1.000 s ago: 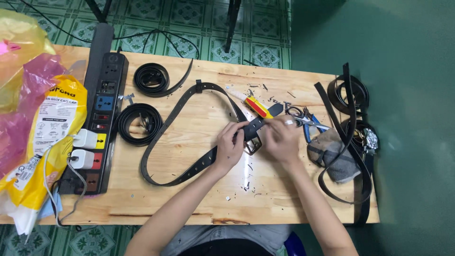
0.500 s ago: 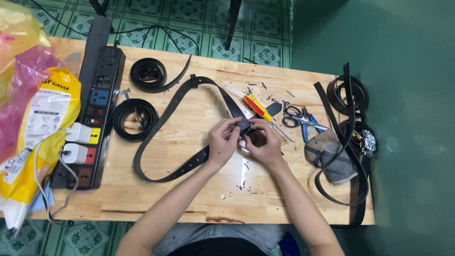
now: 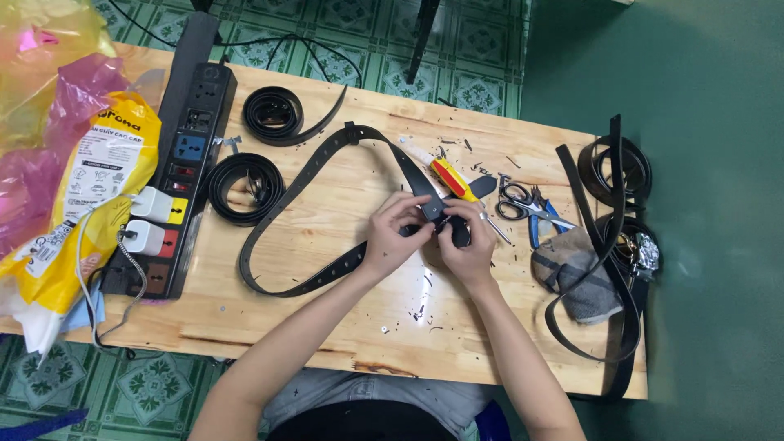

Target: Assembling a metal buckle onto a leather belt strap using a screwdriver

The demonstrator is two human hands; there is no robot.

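Note:
A long black leather belt (image 3: 314, 175) with punched holes loops across the wooden table (image 3: 269, 314). Both of its ends meet at the middle of the table under my hands. My left hand (image 3: 394, 237) pinches the belt's end from the left. My right hand (image 3: 467, 245) grips the dark buckle end from the right. The fingertips of both hands touch over the buckle, which is mostly hidden.
Two coiled black belts (image 3: 243, 186) (image 3: 273, 114) lie at left beside a black power strip (image 3: 181, 175) with white plugs. A red-and-yellow screwdriver (image 3: 452, 180), scissors (image 3: 516, 202), blue pliers (image 3: 545, 224), a grey cloth (image 3: 576, 273) and more belts (image 3: 614, 171) lie right. Plastic bags (image 3: 73, 188) crowd the left edge.
The view has shifted a little. My hands have drawn closer together over the buckle end, and the belt loop has shifted slightly on the table.

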